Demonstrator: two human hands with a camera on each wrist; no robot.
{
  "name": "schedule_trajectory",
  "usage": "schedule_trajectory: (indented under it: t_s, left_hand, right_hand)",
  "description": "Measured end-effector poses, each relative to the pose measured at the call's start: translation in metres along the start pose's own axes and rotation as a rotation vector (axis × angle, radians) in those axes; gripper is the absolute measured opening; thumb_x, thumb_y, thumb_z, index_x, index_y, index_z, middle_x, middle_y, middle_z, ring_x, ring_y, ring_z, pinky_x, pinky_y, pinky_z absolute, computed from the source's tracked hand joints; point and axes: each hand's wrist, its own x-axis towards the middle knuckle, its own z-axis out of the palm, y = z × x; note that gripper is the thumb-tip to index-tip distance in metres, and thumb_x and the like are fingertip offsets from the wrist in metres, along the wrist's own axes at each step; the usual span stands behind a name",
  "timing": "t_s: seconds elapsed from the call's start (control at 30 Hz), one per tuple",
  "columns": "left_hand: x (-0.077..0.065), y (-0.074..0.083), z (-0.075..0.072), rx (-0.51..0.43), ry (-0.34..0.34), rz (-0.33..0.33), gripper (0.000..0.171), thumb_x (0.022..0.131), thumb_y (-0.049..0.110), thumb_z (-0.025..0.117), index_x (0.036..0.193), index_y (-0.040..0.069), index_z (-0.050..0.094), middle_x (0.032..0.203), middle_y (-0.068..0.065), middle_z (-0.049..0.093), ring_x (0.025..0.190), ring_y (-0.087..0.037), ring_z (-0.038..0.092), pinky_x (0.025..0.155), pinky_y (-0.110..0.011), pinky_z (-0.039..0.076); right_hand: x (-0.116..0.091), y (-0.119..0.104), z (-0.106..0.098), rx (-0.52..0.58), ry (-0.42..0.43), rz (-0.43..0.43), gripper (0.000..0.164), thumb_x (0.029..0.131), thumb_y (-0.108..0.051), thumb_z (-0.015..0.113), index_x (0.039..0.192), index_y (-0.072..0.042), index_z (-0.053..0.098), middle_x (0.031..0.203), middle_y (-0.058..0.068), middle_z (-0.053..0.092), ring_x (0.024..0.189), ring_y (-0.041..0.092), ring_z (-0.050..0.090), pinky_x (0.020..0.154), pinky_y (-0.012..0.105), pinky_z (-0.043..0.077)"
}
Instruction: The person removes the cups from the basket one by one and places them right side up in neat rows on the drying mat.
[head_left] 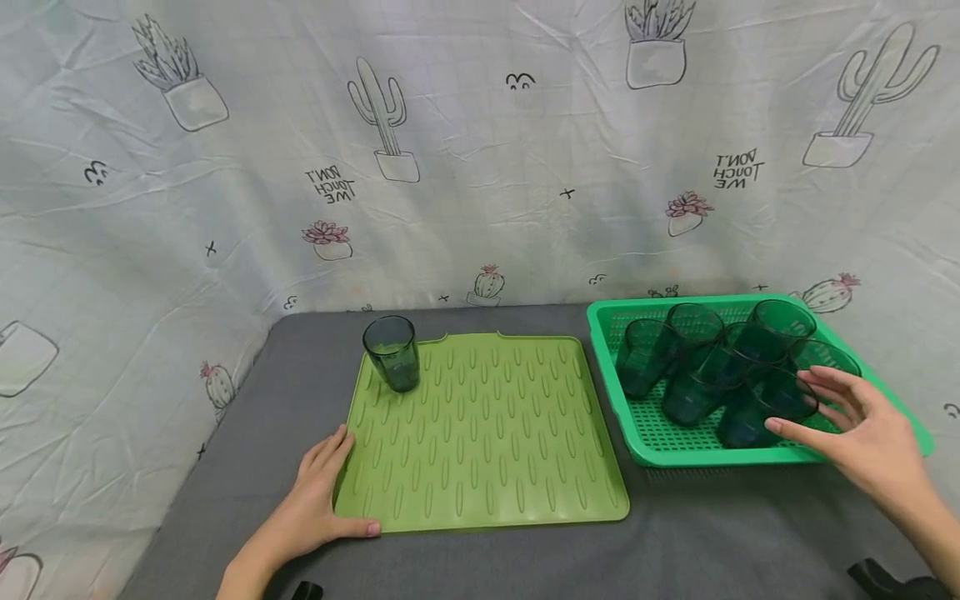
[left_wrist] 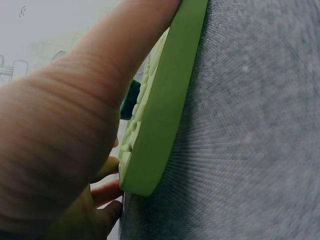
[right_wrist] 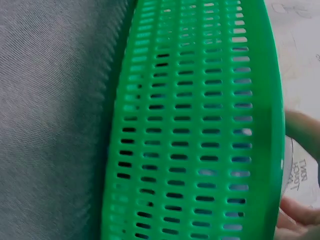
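My left hand [head_left: 318, 500] rests at the front left corner of a light green drying mat [head_left: 487, 450], fingers along its left edge and thumb at its front edge. In the left wrist view the mat's raised side [left_wrist: 162, 115] runs beside the wrist. One dark green drinking glass [head_left: 393, 358] stands on the mat's back left corner. At the right, my right hand [head_left: 862, 417] reaches over the front of a green plastic basket [head_left: 637, 446], with thumb and fingers around the upper part of a tilted glass [head_left: 757, 417]. In the right wrist view the basket wall [right_wrist: 185, 125] hides most of that glass.
Several more dark green glasses [head_left: 645, 358] lean close together in the basket, right of the mat. Grey cloth [head_left: 562, 558] covers the table. A white curtain [head_left: 487, 167] with cactus drawings hangs behind. Black straps [head_left: 892, 579] show near the bottom edge.
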Motion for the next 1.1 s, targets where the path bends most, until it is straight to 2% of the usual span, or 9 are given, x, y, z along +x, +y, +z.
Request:
schedule_trajectory:
  t_s: [0.1, 0.23, 0.47, 0.77, 1.1]
  left_hand:
    - [0.000, 0.000, 0.000, 0.003, 0.004, 0.008, 0.127, 0.063, 0.067, 0.082, 0.153, -0.004, 0.026, 0.158, -0.027, 0.016, 0.138, -0.048, 0.012, 0.095, -0.072, 0.028]
    - [0.000, 0.000, -0.001, 0.005, 0.009, 0.015, 0.127, 0.064, 0.066, 0.082, 0.153, -0.004, 0.026, 0.157, -0.027, 0.017, 0.138, -0.048, 0.013, 0.095, -0.072, 0.028]
    - [0.001, 0.001, 0.000, 0.002, 0.013, 0.029, 0.126, 0.064, 0.064, 0.083, 0.153, -0.005, 0.027, 0.157, -0.027, 0.017, 0.138, -0.049, 0.013, 0.094, -0.072, 0.028]
    - [0.000, 0.004, -0.001, -0.001, 0.006, 0.012, 0.125, 0.064, 0.065, 0.083, 0.153, -0.003, 0.028, 0.157, -0.027, 0.017, 0.138, -0.049, 0.013, 0.094, -0.073, 0.029]
    - [-0.001, 0.002, -0.001, -0.008, -0.003, 0.002, 0.126, 0.063, 0.066, 0.082, 0.154, -0.002, 0.027, 0.158, -0.026, 0.016, 0.139, -0.048, 0.012, 0.094, -0.072, 0.030]
  right_hand:
    - [0.004, 0.002, -0.002, 0.014, -0.063, -0.030, 0.084, 0.084, -0.016, 0.082, 0.153, -0.015, 0.034, 0.133, -0.017, 0.047, 0.111, -0.017, 0.044, 0.084, 0.003, 0.036]
    - [0.011, 0.003, -0.006, -0.026, -0.157, -0.028, 0.083, 0.085, -0.021, 0.080, 0.154, -0.014, 0.034, 0.137, -0.017, 0.048, 0.112, -0.021, 0.041, 0.083, 0.002, 0.036]
    - [0.020, 0.005, -0.010, -0.008, -0.253, -0.039, 0.084, 0.088, -0.019, 0.078, 0.156, -0.013, 0.031, 0.129, -0.020, 0.051, 0.109, -0.022, 0.041, 0.078, 0.006, 0.042]
    - [0.020, 0.007, -0.010, 0.042, -0.265, -0.032, 0.075, 0.089, -0.012, 0.076, 0.153, -0.013, 0.036, 0.132, -0.016, 0.053, 0.111, -0.015, 0.049, 0.077, 0.012, 0.047]
    - [0.018, 0.009, -0.011, 0.032, -0.294, -0.028, 0.078, 0.091, -0.016, 0.074, 0.156, -0.016, 0.031, 0.131, -0.021, 0.049, 0.109, -0.020, 0.045, 0.076, 0.012, 0.047]
